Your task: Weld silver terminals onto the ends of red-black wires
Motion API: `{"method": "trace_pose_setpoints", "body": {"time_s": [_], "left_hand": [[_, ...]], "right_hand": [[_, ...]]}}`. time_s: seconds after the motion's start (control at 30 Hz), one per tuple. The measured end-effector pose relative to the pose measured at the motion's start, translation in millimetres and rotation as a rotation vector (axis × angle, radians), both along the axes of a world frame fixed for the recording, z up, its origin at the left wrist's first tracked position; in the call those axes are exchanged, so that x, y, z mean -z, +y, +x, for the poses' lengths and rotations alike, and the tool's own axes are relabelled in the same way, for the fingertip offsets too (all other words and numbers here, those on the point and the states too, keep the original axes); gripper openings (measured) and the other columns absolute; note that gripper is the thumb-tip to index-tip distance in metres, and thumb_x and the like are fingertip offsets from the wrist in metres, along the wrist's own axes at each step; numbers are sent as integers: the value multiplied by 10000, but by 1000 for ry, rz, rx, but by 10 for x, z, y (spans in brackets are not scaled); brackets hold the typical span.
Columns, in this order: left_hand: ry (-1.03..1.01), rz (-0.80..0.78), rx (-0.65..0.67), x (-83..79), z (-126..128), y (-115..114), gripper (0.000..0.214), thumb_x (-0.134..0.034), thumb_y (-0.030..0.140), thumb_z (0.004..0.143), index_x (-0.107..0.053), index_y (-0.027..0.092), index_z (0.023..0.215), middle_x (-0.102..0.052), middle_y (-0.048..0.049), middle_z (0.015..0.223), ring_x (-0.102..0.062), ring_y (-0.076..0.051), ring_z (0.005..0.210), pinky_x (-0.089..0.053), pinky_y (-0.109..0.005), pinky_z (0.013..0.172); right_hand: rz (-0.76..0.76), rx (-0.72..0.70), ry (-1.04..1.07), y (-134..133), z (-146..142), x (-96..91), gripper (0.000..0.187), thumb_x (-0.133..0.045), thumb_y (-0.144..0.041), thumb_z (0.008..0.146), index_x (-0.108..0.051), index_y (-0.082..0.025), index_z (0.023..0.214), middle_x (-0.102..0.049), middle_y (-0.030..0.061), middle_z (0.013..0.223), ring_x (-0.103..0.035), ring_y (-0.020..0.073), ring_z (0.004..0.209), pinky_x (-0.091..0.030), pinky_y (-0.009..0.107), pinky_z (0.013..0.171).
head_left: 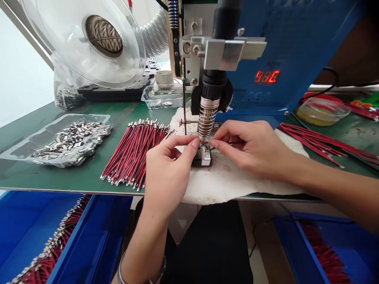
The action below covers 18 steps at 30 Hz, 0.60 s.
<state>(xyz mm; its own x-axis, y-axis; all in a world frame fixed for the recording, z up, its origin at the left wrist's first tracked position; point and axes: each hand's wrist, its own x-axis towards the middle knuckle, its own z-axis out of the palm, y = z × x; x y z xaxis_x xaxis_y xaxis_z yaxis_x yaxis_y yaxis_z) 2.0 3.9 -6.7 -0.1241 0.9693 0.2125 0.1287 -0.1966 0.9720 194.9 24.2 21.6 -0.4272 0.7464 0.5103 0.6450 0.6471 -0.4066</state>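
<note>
My right hand (pixel 254 148) pinches a thin red-and-black wire (pixel 237 142) between thumb and forefinger. The wire's red end lies under the tip of a soldering iron (pixel 208 114) wrapped in a metal spring. My left hand (pixel 170 169) is closed, its thumb and forefinger pinched close beside the same tip. Whatever sits in that pinch is hidden by the fingertips. Both hands meet above a small metal fixture (pixel 205 154) on a whitish cloth (pixel 213 185). Left of my left hand lies a pile of red and black wires (pixel 133 156) with small metal cylinders at their far ends.
A clear plastic tray (pixel 17 152) holds loose metal cylinders. Behind the iron stands a blue machine (pixel 284 47) with a red digital display. More red wires (pixel 319 144) lie at right. Blue bins (pixel 109 221) with wires sit below the table edge. A clear reel (pixel 68 43) stands back left.
</note>
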Motion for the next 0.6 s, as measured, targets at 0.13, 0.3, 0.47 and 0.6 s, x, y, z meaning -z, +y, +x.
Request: {"method": "trace_pose_setpoints", "body": {"time_s": [0.13, 0.3, 0.47, 0.6], "left_hand": [[14, -12, -5, -10, 2, -5, 213, -782, 463, 848, -823, 265, 913, -777, -38, 865, -649, -130, 693, -452, -201, 575], [39, -3, -1, -24, -6, -10, 240, -774, 470, 853, -814, 241, 909, -759, -40, 850, -625, -129, 678, -426, -213, 558], [34, -2, 24, -23, -11, -5, 289, -776, 492, 843, -792, 212, 914, -746, -47, 843, -621, -144, 674, -416, -230, 543], [29, -4, 28, -20, -10, -3, 312, -789, 498, 829, -785, 199, 917, -736, -44, 814, -604, -140, 644, -392, -238, 524]], "right_hand": [[4, -3, -1, 3, -6, 0, 141, -659, -264, 960, -670, -182, 846, -633, -36, 646, -530, 98, 538, -389, 282, 593], [14, -8, -10, 14, 13, -7, 124, -660, -266, 957, -676, -192, 858, -661, -32, 661, -565, 105, 558, -393, 275, 583], [12, 8, 30, 31, 33, -5, 110, -645, -283, 964, -670, -205, 892, -729, -9, 740, -626, 126, 591, -421, 273, 572], [33, 28, 27, 39, 33, -8, 137, -658, -299, 959, -649, -209, 855, -695, -28, 671, -556, 112, 513, -390, 271, 535]]}}
